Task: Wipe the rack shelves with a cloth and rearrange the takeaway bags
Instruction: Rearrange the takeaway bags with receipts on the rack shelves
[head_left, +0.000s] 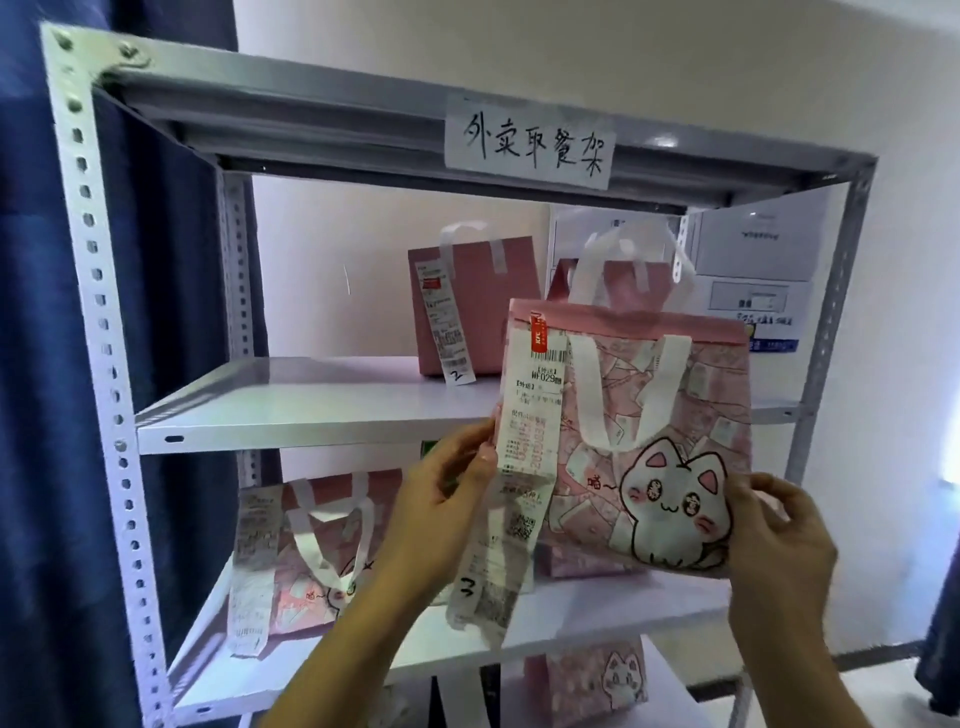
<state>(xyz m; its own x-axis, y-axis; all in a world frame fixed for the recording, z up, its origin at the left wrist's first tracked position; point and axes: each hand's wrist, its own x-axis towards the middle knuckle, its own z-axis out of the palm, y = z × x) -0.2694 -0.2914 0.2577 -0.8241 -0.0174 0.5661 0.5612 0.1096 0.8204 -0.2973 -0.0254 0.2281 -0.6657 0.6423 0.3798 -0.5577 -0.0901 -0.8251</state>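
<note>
The takeaway bag with the cat print hangs in the air before the rack, its left edge pinched by the left hand and its lower right corner grasped by the right hand.

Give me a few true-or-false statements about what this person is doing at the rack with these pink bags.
1. Both hands hold the cat-print bag, the left hand at its left edge and the right hand at its lower right corner. True.
2. The held bag has no receipt. False: a long receipt hangs down its front left.
3. A handwritten paper sign is stuck on the rack's top beam. True.
4. The upper shelf carries no bags. False: a plain pink bag stands at its back.
5. A cloth is in the right hand. False: no cloth is visible.
</note>
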